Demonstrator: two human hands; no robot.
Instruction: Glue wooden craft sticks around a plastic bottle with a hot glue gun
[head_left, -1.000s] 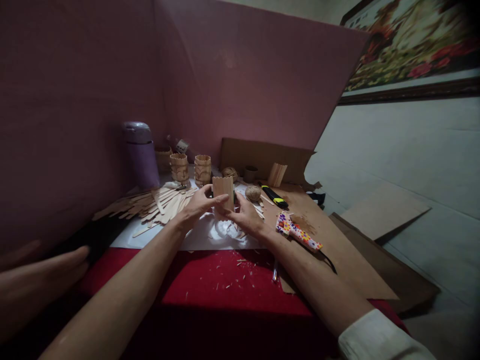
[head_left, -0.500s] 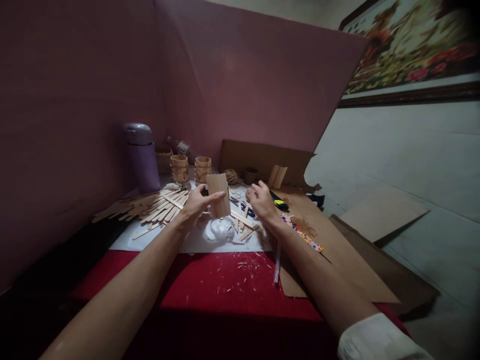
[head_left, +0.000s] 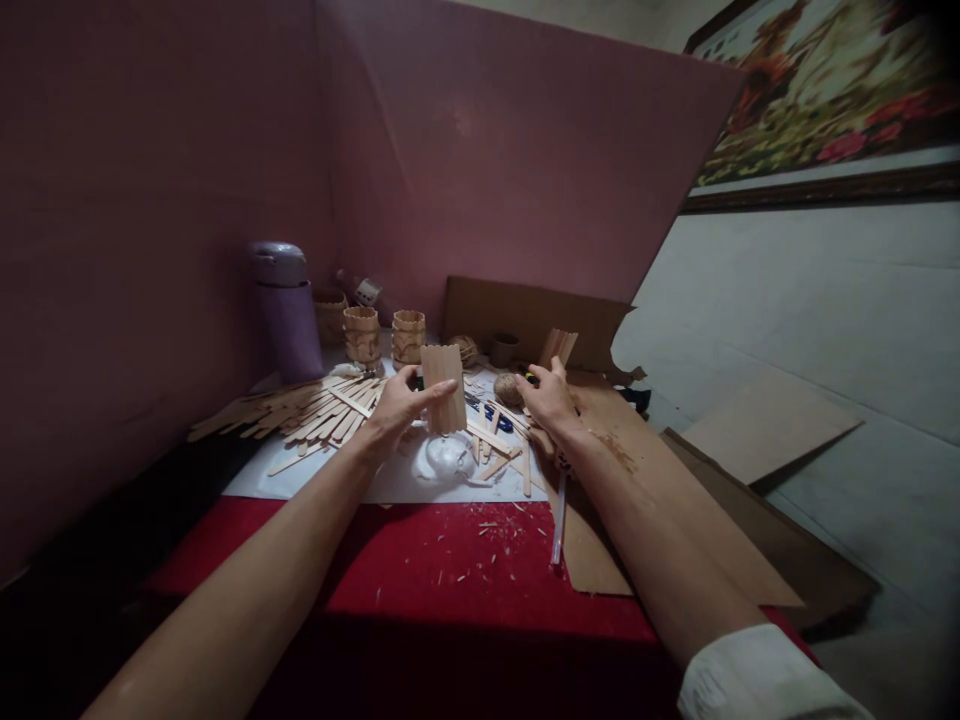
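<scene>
My left hand point(head_left: 401, 403) is closed on a flat panel of craft sticks point(head_left: 444, 390) set side by side, thumb across its front, holding it upright above the table. My right hand point(head_left: 551, 400) reaches to the right, its fingers closed around a utility knife point(head_left: 532, 379); only a bit of yellow and a dark end show. Close to its thumb sits a ball of twine point(head_left: 508, 389). Blue-handled scissors point(head_left: 498, 418) lie between the hands among loose sticks point(head_left: 491, 440). Below the panel rests a crumpled clear plastic bag point(head_left: 444, 460).
A heap of craft sticks point(head_left: 319, 415) spreads at left before a purple flask point(head_left: 287, 320). Two stick-covered cups point(head_left: 362, 340) stand behind. Another stick panel point(head_left: 562, 346) leans at the back right. Cardboard point(head_left: 675, 510) and a clear glue stick point(head_left: 559, 525) lie at right.
My right hand has moved right and slightly away, uncovering the twine ball and covering the knife. The left hand still holds the panel, nearly unmoved. The patterned strip is now mostly behind my right forearm.
</scene>
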